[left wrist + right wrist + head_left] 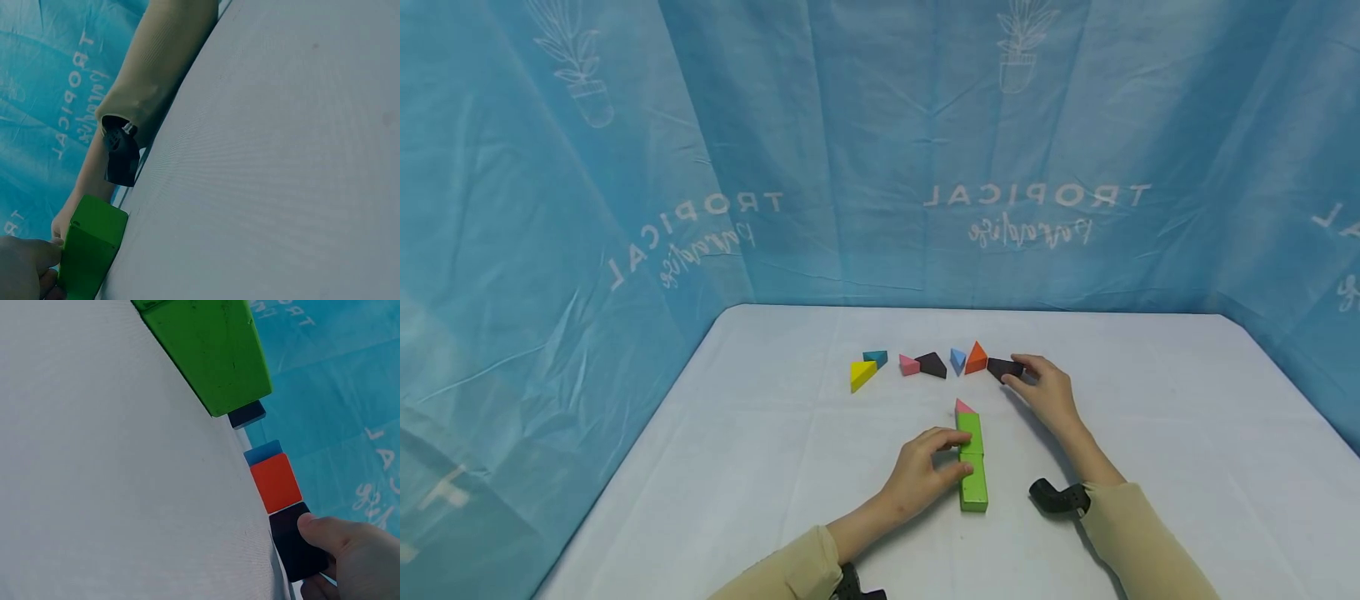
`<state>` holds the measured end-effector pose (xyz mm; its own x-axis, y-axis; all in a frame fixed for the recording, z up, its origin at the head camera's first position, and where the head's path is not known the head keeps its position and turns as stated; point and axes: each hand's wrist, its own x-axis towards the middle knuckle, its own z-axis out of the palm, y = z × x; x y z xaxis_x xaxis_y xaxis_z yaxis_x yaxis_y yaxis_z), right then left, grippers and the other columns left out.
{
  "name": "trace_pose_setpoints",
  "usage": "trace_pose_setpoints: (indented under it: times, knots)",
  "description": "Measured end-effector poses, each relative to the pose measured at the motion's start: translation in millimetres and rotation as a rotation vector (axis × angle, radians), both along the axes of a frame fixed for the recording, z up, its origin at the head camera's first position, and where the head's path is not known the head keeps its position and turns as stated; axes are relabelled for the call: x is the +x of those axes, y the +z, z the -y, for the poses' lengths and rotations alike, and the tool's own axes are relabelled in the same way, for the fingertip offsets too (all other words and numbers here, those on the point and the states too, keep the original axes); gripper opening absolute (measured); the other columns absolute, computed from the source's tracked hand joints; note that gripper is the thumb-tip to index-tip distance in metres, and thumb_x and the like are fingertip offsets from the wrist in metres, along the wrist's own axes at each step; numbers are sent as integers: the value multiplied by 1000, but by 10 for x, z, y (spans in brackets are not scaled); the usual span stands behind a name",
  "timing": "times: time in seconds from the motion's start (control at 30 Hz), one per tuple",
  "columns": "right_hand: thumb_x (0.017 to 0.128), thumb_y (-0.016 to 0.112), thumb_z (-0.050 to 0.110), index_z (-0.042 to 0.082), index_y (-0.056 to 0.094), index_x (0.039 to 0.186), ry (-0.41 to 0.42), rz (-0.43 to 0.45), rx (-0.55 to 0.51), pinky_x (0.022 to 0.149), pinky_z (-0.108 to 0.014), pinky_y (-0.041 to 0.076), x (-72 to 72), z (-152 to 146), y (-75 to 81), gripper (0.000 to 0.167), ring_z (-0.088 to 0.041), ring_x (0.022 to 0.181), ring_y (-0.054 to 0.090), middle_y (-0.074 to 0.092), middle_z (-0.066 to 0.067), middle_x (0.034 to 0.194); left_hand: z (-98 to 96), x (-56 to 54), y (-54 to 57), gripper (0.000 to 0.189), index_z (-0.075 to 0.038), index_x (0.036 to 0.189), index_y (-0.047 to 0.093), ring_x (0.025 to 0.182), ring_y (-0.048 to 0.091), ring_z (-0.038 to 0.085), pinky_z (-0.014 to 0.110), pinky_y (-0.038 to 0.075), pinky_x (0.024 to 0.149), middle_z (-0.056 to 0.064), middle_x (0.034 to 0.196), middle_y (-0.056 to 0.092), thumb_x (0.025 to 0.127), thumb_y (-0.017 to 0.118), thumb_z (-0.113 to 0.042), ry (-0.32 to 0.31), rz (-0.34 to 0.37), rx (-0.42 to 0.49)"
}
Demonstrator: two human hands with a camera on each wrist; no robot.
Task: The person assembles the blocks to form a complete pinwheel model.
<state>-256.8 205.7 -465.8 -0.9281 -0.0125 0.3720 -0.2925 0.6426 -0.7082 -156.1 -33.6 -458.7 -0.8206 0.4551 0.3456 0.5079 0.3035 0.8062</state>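
My right hand (1043, 396) pinches a dark angular block (1002, 368) between thumb and fingers. In the right wrist view the thumb lies across that dark block (292, 544), whose edge stands right against the orange triangular block (277, 482). My left hand (925, 467) rests its fingertips on top of two green blocks, the far one (970, 432) and the near one (973, 485), set end to end. Its thumb and index finger lie either side of their seam. A pink triangular block (964, 407) pokes out at their far end. In the left wrist view the thumb touches the green block (94, 250).
Left of the orange block stand a light blue triangular block (957, 361), a dark block (932, 365) and a pink block (909, 365). Farther left, a yellow block (862, 375) meets a teal one (876, 357). Blue printed curtains surround the white-covered table (760, 375).
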Motion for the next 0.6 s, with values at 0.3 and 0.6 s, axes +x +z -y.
trace_pose_setpoints:
  times: [0.3,0.6]
  knots:
    - [83,74,17,-4,57,122,-11,7,1,89,-47,47,-17,20,-47,48,-36,104,58,58,-24,116,-4,-1,-4,37,-7,122,61,109,55,10,25,45,93,-1,118,61,87,70,-16,3,-9,-12]
    - [83,73,14,-5,58,119,-5,-5,-11,88,-46,48,-43,23,-50,43,-36,103,58,58,-24,115,-7,-2,7,37,-6,121,61,109,55,10,25,45,93,0,117,61,86,70,-15,9,-14,-16]
